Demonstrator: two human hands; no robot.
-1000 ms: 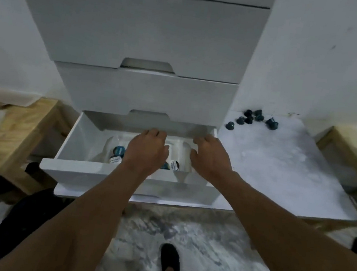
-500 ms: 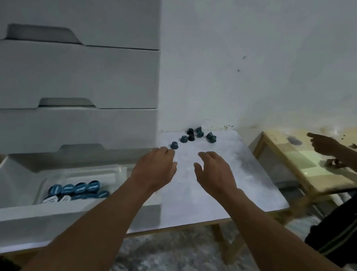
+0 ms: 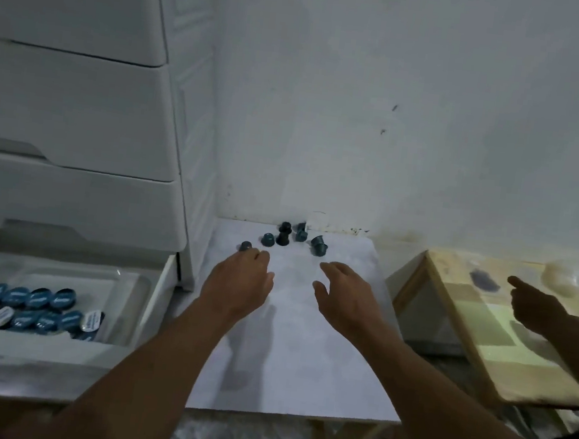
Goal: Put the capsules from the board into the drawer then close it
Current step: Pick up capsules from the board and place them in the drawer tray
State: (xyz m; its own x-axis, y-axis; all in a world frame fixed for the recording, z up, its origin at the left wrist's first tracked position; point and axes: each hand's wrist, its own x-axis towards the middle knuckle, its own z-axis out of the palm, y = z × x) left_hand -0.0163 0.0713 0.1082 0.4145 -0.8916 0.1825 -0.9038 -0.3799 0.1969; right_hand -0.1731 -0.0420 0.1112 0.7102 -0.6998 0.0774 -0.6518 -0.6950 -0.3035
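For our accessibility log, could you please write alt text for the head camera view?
Two bare hands, left hand and right hand, reach across a white board toward dark capsules by the wall. At left, an open drawer already holds capsules.

Both hands reached over the white board (image 3: 301, 348), empty and with fingers spread. The left hand (image 3: 238, 284) had its fingertips at the nearest capsule (image 3: 245, 246); the right hand (image 3: 347, 299) hovered short of the other capsules (image 3: 291, 237) by the wall. The drawer (image 3: 46, 350) stood open, with capsules in a tray (image 3: 125, 294). Another person's hand (image 3: 536, 304) pointed over a wooden table (image 3: 504, 355).
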